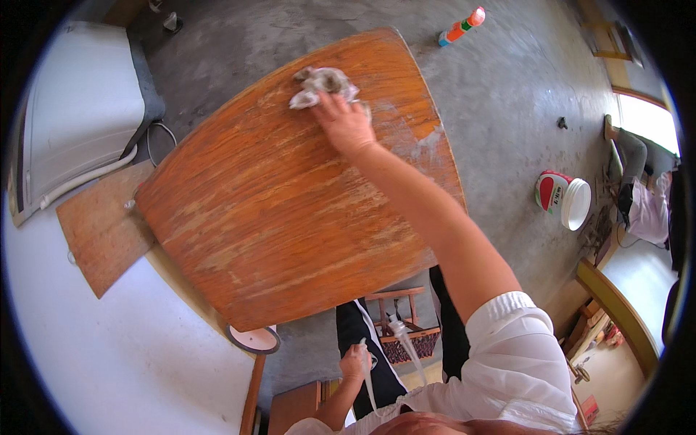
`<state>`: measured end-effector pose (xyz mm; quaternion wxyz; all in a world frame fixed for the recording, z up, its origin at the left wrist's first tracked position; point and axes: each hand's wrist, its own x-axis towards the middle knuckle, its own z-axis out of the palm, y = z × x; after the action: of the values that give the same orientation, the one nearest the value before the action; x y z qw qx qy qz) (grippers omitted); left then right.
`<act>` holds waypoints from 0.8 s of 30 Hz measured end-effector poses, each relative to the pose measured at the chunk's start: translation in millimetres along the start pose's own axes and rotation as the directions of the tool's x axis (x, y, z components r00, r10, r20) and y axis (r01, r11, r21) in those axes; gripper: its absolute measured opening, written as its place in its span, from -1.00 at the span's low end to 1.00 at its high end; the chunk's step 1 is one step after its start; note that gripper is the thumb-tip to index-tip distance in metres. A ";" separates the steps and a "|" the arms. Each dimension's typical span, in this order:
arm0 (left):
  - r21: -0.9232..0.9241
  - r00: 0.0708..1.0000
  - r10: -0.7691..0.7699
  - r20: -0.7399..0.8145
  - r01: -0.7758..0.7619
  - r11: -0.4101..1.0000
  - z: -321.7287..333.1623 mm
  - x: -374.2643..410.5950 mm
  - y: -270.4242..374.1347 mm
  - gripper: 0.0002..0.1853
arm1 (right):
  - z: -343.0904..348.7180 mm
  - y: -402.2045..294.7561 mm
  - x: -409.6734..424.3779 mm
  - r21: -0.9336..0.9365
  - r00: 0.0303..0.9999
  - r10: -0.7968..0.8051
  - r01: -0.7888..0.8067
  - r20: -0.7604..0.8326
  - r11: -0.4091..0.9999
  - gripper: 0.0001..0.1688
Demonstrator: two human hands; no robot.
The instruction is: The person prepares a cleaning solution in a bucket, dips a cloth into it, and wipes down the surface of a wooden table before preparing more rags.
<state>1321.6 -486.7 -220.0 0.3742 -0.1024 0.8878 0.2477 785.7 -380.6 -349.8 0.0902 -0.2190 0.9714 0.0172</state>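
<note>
On the worn orange-brown wooden tabletop [304, 206], my right hand [347, 124] presses a crumpled whitish cloth [326, 86] with grey-brown stains. The fingers lie over the near edge of the cloth, towards the far end of the table. Scuffed, paler streaks run along the wood grain, and a whitish patch [429, 142] shows near the right edge. My left hand [354, 363] is low by my black-trousered thigh, beside a hanging white tie of my blouse [367, 375]. Its fingers look curled, but whether they hold anything is unclear.
An orange-capped bottle [461, 27] stands on the grey floor [505, 109] beyond the table. To the right is a white plastic bucket [563, 200]. A white appliance [81, 103] and a wooden board [106, 228] are at left. A wooden chair [410, 342] is below; someone's leg [633, 155] shows far right.
</note>
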 end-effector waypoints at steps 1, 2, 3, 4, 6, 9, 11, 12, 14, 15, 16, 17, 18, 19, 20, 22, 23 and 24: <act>0.038 0.999 0.001 0.032 -0.002 0.999 -7.5 2.4 7.0 -0.93 | 5.7 25.6 -9.7 -0.019 0.998 0.063 -0.063 -0.033 0.998 -0.39; 0.031 0.999 -0.011 0.036 0.010 0.999 -5.8 2.1 8.5 -0.93 | 10.4 50.0 -20.6 -0.031 0.991 0.112 -0.115 -0.076 0.993 -0.39; 0.021 0.999 -0.020 0.040 0.019 1.000 -1.7 2.7 8.6 -0.93 | 14.9 74.0 -31.2 -0.044 0.979 0.162 -0.168 -0.121 0.985 -0.38; 0.011 0.999 -0.029 0.042 0.028 1.000 2.4 1.8 8.4 -0.93 | 21.2 95.5 -40.5 0.009 0.973 0.176 -0.176 -0.148 0.984 -0.41; 0.013 0.999 -0.024 0.029 0.023 1.000 11.0 -0.5 10.2 -0.93 | 22.6 124.8 -54.4 0.037 0.964 0.189 -0.186 -0.185 0.982 -0.43; 0.005 0.999 -0.032 0.028 0.032 0.999 23.4 -2.6 15.3 -0.92 | 20.8 137.0 -50.5 0.249 0.878 0.395 -0.333 -0.270 0.910 -0.44; 0.048 0.994 -0.079 0.075 0.075 0.996 23.9 -1.3 24.9 -0.91 | 14.1 137.2 -28.1 0.271 0.885 0.292 -0.200 -0.363 0.942 -0.40; -0.013 1.000 0.003 0.010 -0.002 1.000 28.9 -3.2 20.6 -0.89 | 15.3 136.9 -15.9 0.227 0.885 0.186 -0.095 -0.426 0.969 -0.42; 0.006 1.000 -0.009 0.023 0.008 1.000 47.0 -8.8 17.7 -0.86 | -1.5 120.3 17.0 -0.045 0.957 -0.025 0.012 -0.290 0.999 -0.47; 0.002 0.998 -0.038 0.050 0.038 0.999 54.1 -9.4 18.2 -0.85 | -5.6 115.3 29.8 -0.121 0.975 -0.092 0.069 -0.203 0.990 -0.46; -0.008 0.998 -0.035 0.043 0.035 0.999 57.6 -9.2 20.9 -0.85 | -4.7 116.0 41.1 -0.161 0.979 -0.116 0.089 -0.167 0.983 -0.46; -0.019 0.999 -0.032 0.037 0.033 0.999 60.9 -9.4 23.7 -0.85 | -4.5 120.9 50.4 -0.199 0.982 -0.138 0.111 -0.129 0.974 -0.46; -0.031 0.999 -0.041 0.034 0.042 0.999 63.6 -13.2 27.1 -0.85 | -4.4 123.5 57.8 -0.211 0.989 -0.076 0.048 -0.127 0.976 -0.46; -0.003 0.997 -0.053 0.062 0.054 0.999 67.1 -17.1 27.2 -0.85 | -1.9 130.6 64.4 -0.225 0.992 -0.007 -0.023 -0.128 0.974 -0.46; 0.026 0.994 -0.066 0.090 0.064 0.998 70.4 -20.6 26.6 -0.85 | 4.0 141.1 72.0 -0.233 0.979 0.070 -0.115 -0.192 0.966 -0.44; 0.020 0.989 -0.107 0.102 0.105 0.994 61.4 -20.5 42.8 -0.85 | 7.1 145.6 83.3 -0.076 0.957 0.186 -0.207 -0.225 0.975 -0.45; 0.106 0.978 -0.139 0.153 0.124 0.987 64.3 -17.4 46.9 -0.88 | 8.9 141.7 85.9 -0.004 0.939 0.217 -0.227 -0.267 0.974 -0.47; 0.078 0.984 -0.102 0.145 0.091 0.993 59.6 -14.1 43.6 -0.90 | 21.6 158.4 88.0 -0.015 0.886 0.326 -0.350 -0.329 0.937 -0.43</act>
<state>1352.0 -418.6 -229.7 0.4542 -0.1134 0.8596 0.2047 643.4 -273.1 -388.1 -0.0816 -0.0496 0.9949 0.0329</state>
